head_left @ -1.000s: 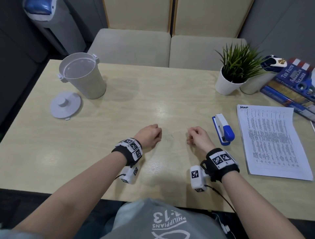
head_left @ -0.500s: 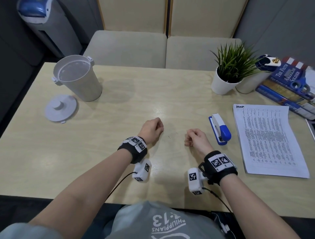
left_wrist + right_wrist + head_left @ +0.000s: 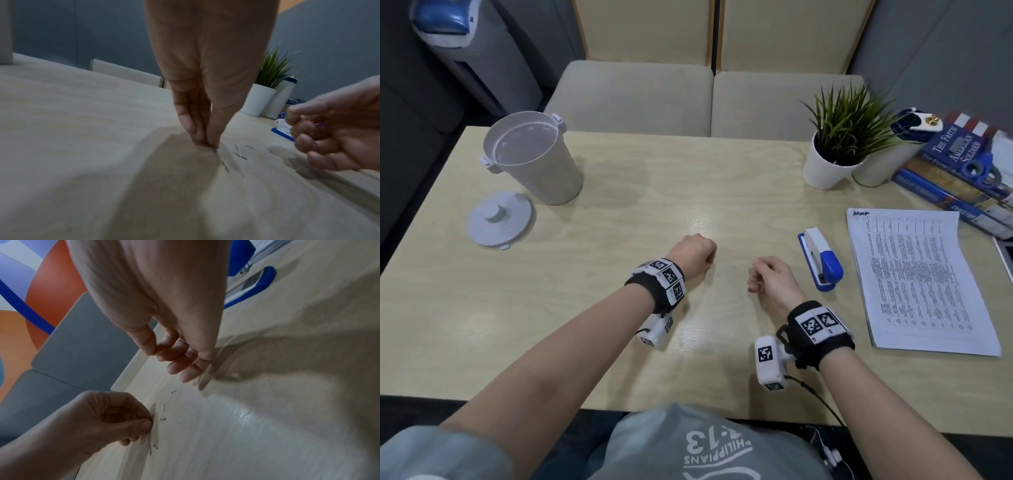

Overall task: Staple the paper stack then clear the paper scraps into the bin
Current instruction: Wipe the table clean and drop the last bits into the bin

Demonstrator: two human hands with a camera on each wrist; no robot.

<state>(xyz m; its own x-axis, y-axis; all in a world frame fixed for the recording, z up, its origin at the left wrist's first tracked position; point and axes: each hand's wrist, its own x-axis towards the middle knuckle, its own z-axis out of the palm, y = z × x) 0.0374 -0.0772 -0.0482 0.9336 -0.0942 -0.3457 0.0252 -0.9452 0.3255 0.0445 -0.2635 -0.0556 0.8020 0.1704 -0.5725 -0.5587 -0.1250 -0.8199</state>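
Note:
Several small thin scraps (image 3: pixel 163 407) lie on the wooden table (image 3: pixel 619 274) between my hands, also visible in the left wrist view as scraps (image 3: pixel 240 155). My left hand (image 3: pixel 208 143) pinches thumb and forefinger together right on the table top at one scrap; the tips hide the piece. My right hand (image 3: pixel 155 353) hovers just above the table and pinches a tiny thin piece between thumb and forefinger, other fingers curled. The blue and white stapler (image 3: pixel 820 258) lies right of my right hand (image 3: pixel 756 274). The printed paper stack (image 3: pixel 917 281) lies farther right.
An open pale bin (image 3: pixel 530 157) stands at the far left, its lid (image 3: pixel 498 219) flat on the table beside it. A potted plant (image 3: pixel 832 154), a bottle (image 3: pixel 883 161) and stacked books (image 3: pixel 959 178) fill the far right corner.
Both hands stay at the scraps. The left hand has edged slightly away from me, and the view has shifted a little.

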